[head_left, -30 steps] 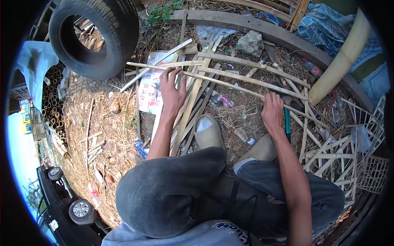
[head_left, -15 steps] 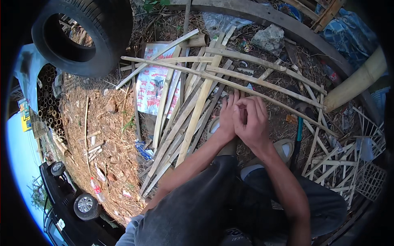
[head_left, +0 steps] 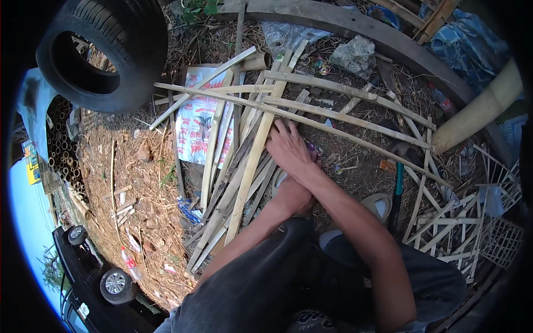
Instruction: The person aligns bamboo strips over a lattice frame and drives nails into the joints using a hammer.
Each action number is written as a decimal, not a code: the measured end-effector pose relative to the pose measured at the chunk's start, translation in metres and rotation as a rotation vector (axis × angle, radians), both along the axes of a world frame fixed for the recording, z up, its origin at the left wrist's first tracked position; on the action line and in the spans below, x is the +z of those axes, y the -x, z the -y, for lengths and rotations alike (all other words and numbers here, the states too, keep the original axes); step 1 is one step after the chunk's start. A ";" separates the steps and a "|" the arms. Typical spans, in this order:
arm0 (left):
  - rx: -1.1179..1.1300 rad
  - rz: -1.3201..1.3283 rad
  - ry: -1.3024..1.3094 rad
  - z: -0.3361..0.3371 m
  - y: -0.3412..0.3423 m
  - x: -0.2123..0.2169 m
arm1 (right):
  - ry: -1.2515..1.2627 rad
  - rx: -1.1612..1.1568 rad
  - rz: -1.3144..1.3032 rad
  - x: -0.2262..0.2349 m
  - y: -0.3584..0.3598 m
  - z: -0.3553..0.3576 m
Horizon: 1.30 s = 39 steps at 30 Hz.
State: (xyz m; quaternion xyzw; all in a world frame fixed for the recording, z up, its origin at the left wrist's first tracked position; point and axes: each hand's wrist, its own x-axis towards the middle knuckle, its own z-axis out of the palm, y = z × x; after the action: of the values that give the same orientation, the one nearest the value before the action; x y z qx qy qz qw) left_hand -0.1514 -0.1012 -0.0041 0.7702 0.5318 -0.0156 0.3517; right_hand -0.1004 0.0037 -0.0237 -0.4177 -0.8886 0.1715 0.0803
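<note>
My right hand (head_left: 288, 149) reaches across to the left over my other wrist. Its fingers are spread and bent downward beside a pale bamboo strip (head_left: 256, 161), and the fingertips are partly hidden. Low in front of my knee, my left hand (head_left: 294, 195) lies under the right forearm, its fingers mostly out of sight. Several darker, weathered bamboo strips (head_left: 222, 204) lie in a loose pile left of my hands. Longer bamboo strips (head_left: 355, 129) stretch across the ground beyond them toward the right.
A tire (head_left: 105, 61) stands at the upper left. A printed sheet (head_left: 191, 130) lies under some strips. To the right are a thick bamboo pole (head_left: 480, 114), a tool with a teal handle (head_left: 398, 183) and a bamboo lattice (head_left: 452, 222). A rock (head_left: 355, 56) sits farther off.
My hands were together in front of me. The right hand has moved left to the strip pile and spread its fingers, while the left has drawn back toward my body beneath it.
</note>
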 end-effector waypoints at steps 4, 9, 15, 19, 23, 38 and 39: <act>-0.006 0.196 0.751 -0.083 0.000 0.132 | -0.049 0.028 -0.047 -0.018 -0.051 0.010; -0.074 -0.142 -0.430 -0.142 0.022 0.102 | 0.075 0.069 -0.120 -0.005 -0.050 0.003; -0.242 -0.116 -0.569 -0.128 -0.016 0.038 | 0.000 -0.120 -0.348 -0.024 -0.066 0.021; -0.269 -0.032 -0.548 -0.141 0.003 0.041 | 0.069 -0.007 -0.151 -0.020 -0.069 0.010; -0.305 -0.050 -0.503 -0.144 0.010 0.056 | -0.064 0.056 -0.142 -0.026 -0.088 0.008; -0.113 -0.045 -0.453 -0.162 0.067 0.107 | 0.121 -0.186 -0.472 -0.012 -0.070 0.016; -0.074 -0.080 -0.417 -0.161 0.075 0.107 | 0.234 -0.229 -0.527 -0.015 -0.068 0.022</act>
State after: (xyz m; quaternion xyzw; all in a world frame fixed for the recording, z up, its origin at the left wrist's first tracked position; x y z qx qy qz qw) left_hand -0.2266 0.0597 0.1033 0.8441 0.5083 0.0513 0.1627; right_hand -0.0328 -0.0185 -0.0386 -0.4628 -0.7585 0.3647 0.2783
